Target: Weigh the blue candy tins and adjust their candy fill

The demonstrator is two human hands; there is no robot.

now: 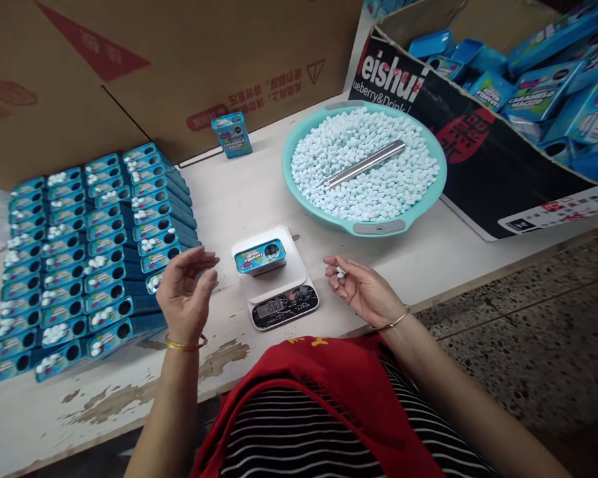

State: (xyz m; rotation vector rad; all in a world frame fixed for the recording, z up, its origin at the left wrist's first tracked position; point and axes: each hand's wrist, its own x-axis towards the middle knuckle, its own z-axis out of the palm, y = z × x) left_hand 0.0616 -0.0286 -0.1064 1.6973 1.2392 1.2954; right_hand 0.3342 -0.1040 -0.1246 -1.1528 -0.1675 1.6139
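A blue candy tin (260, 257) stands on the white digital scale (274, 285), its round opening facing up. To the left of the scale, my left hand (187, 289) is raised with fingers curved and apart, holding nothing. My right hand (361, 289), right of the scale, has its fingers curled around a few white candies (341, 271). Beyond it sits a turquoise bowl (379, 228) full of pale candies (329, 149), with a metal scoop (366, 164) lying on them.
Rows of blue tins (104, 245) stand at the left, several with candies on top. One tin (232, 135) stands alone near the brown cardboard (179, 53) at the back. An open box (458, 153) of blue tins is at the right.
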